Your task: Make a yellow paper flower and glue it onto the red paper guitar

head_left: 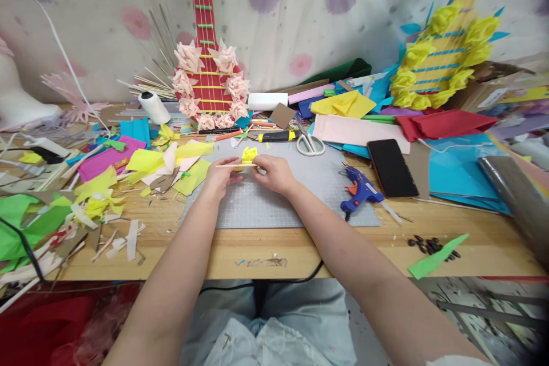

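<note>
My left hand (221,177) is closed on one end of a thin pale wooden stick (235,166) held level above the grey cutting mat (257,214). My right hand (275,174) pinches the stick's other end with thumb and fingers. A small crumpled piece of bright yellow paper (249,154) sits at the stick between both hands, close to the right fingertips. Whether the paper is fixed to the stick or only held against it, I cannot tell. White-handled scissors (310,145) and a yellow-black utility knife (278,136) lie beyond my hands.
A blue glue gun (361,189) and black phone (392,167) lie to the right. Paper scraps (146,160) cover the left side. At the back stand a red paper guitar (206,77) and a yellow one (441,63). Dark seeds (422,245) lie near the front edge.
</note>
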The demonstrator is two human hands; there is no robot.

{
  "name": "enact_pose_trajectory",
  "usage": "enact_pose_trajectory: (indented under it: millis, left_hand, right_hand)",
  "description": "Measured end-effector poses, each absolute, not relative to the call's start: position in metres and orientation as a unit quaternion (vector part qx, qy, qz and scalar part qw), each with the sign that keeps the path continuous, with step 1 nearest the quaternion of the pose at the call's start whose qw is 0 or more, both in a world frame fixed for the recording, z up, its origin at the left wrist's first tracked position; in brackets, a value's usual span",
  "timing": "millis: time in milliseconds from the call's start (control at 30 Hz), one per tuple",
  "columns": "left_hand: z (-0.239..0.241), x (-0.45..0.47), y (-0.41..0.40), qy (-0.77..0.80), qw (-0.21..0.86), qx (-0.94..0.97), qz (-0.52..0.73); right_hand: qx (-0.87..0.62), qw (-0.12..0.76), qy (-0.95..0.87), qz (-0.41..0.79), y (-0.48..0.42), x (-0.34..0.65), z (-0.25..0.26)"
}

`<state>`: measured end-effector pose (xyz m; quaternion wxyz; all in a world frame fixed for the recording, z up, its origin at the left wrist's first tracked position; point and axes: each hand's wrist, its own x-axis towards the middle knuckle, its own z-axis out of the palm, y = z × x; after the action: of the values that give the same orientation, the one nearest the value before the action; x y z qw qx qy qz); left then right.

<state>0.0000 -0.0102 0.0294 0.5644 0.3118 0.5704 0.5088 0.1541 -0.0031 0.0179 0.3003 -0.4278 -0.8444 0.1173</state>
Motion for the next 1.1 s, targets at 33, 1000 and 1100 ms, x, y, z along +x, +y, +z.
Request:
enact_pose_trajectory:
  millis: [33, 1000, 1100]
  left_hand:
    - [0.030, -0.001, -0.010, 0.563, 0.570, 0.303, 0.517]
    - [0.020, 0.001, -0.006, 0.432, 0.652, 0.208, 0.587]
    - [0.021, 0.002, -0.006, 0.423, 0.645, 0.201, 0.604]
  right_hand:
    - [-0.429, 0.293, -0.848, 0.107, -0.004, 0.154, 0.019]
    - [-0.531, 0.277, -0.799, 0.046, 0.002, 0.152, 0.014]
    - [-0.527, 0.275, -0.803, 0.047, 0.001, 0.151, 0.014]
